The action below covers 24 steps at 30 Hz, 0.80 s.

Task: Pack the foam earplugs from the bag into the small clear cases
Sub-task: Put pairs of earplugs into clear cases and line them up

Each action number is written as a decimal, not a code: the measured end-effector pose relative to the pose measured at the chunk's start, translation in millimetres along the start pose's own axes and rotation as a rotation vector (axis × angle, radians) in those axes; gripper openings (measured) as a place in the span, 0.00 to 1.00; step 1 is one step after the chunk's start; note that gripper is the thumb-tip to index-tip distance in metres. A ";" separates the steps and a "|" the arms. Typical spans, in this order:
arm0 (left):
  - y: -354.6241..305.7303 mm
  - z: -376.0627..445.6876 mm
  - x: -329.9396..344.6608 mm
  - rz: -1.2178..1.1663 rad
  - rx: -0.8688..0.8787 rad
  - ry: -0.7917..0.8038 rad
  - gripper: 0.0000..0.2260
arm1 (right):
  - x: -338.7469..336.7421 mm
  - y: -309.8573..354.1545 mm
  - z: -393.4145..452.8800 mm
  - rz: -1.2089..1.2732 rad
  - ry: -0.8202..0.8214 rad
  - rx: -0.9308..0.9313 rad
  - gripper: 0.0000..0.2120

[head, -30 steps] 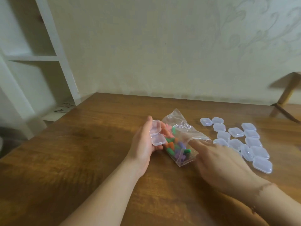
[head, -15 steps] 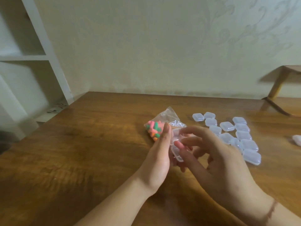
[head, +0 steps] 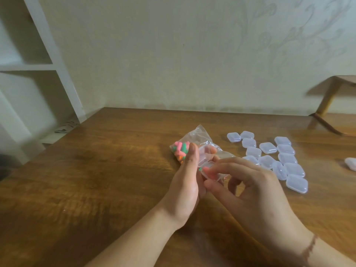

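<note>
Clear plastic, an open case sits in the left hand, gripped between thumb and fingers above the table. The right hand pinches an earplug at its lower half. The bag lies just behind; closed cases cluster to the right.
</note>
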State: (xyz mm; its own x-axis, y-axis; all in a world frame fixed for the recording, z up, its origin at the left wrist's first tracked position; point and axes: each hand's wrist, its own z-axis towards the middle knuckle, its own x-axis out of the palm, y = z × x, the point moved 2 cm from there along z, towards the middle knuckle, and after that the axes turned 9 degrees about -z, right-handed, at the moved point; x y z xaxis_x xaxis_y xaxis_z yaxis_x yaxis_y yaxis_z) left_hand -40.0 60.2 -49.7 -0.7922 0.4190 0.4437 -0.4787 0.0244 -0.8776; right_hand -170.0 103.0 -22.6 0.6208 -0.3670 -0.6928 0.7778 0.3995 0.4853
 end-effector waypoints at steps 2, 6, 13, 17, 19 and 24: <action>0.8 0.3 -0.5 0.021 0.004 0.000 0.22 | 0.0 0.1 -0.8 -0.010 -0.001 -0.037 0.08; -0.6 -0.5 -0.6 0.025 0.018 0.032 0.23 | 0.4 0.6 -0.8 -0.046 0.031 -0.098 0.10; -8.5 8.7 -19.2 0.178 0.101 -0.139 0.26 | -17.8 -6.6 6.0 0.070 -0.108 -0.038 0.03; -26.3 18.4 -42.4 0.210 0.185 -0.359 0.22 | -9.8 -30.5 8.7 -0.145 0.152 0.067 0.03; -30.0 23.8 -55.9 0.229 0.190 -0.458 0.21 | -1.8 -35.6 9.6 -0.320 0.254 0.022 0.09; -26.2 30.6 -67.1 0.255 0.136 -0.507 0.24 | 11.3 -31.5 26.9 -0.467 0.510 -0.029 0.08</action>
State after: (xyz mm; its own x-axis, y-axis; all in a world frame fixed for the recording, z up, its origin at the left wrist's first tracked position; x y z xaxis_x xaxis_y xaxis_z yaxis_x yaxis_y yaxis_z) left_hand 14.1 3.6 -50.9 -0.9551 -0.0915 0.2819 -0.2665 -0.1512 -0.9519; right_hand -184.8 63.7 -31.4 0.0919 -0.0684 -0.9934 0.9450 0.3206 0.0654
